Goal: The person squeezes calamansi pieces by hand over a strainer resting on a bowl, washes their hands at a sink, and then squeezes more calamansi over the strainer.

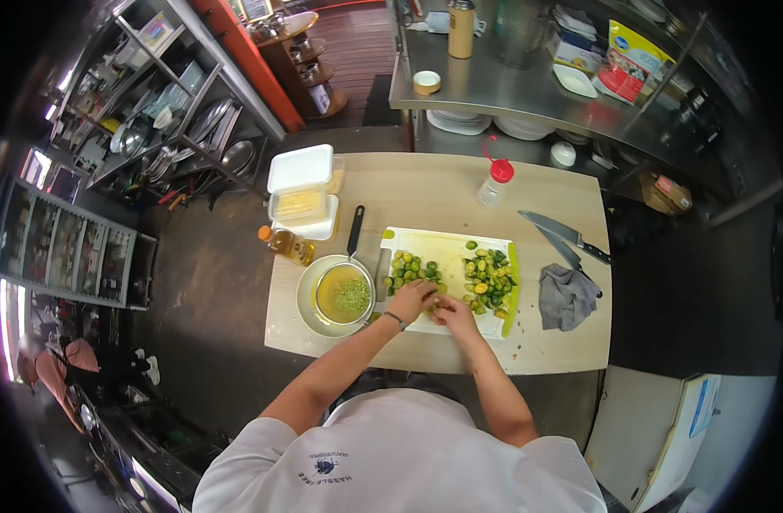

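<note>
My left hand (413, 301) and my right hand (454, 314) come together over the front of a white cutting board (443, 242) with green ends. Both have bent, closed fingers; what lies between them is too small and covered to make out. Beside my left hand is a pile of small green citrus fruits (413, 268). Further right is a pile of cut citrus pieces (491, 278), some showing yellow flesh. Left of the board, a black-handled strainer (356, 229) rests in a pale bowl (303, 301), with greenish seeds and pulp (351, 297) over yellow liquid.
Knives (556, 227) and a grey cloth (568, 297) lie at the table's right. A red-capped bottle (496, 184) stands at the back. Plastic containers (299, 205) and an orange-capped bottle (286, 246) are at the left. A steel counter (485, 90) stands behind. Another person (58, 372) is far left.
</note>
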